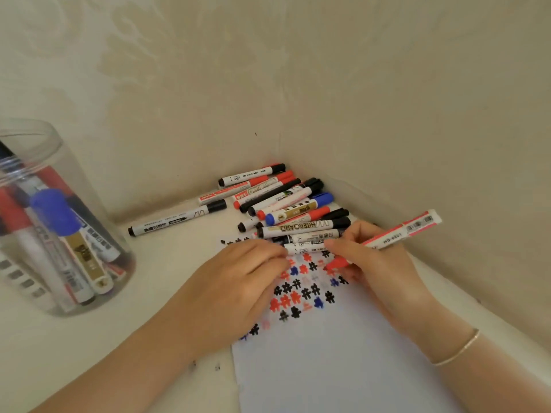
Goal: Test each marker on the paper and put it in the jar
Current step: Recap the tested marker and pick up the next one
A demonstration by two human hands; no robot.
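Observation:
My right hand [372, 263] grips a red marker [399, 234], its tip down on the white paper [334, 362] among red, blue and black test marks. My left hand [238, 290] lies flat on the paper's left part, fingers bent; I see nothing in it. A pile of several capped markers [286, 201] lies just beyond both hands in the wall corner. A single black marker [176, 219] lies apart to the left. The clear jar [38, 162] stands at the far left and holds several markers.
Patterned beige walls meet in a corner right behind the marker pile. The white table surface [155, 278] stretches between the jar and the paper. A thin bracelet [459, 350] sits on my right wrist.

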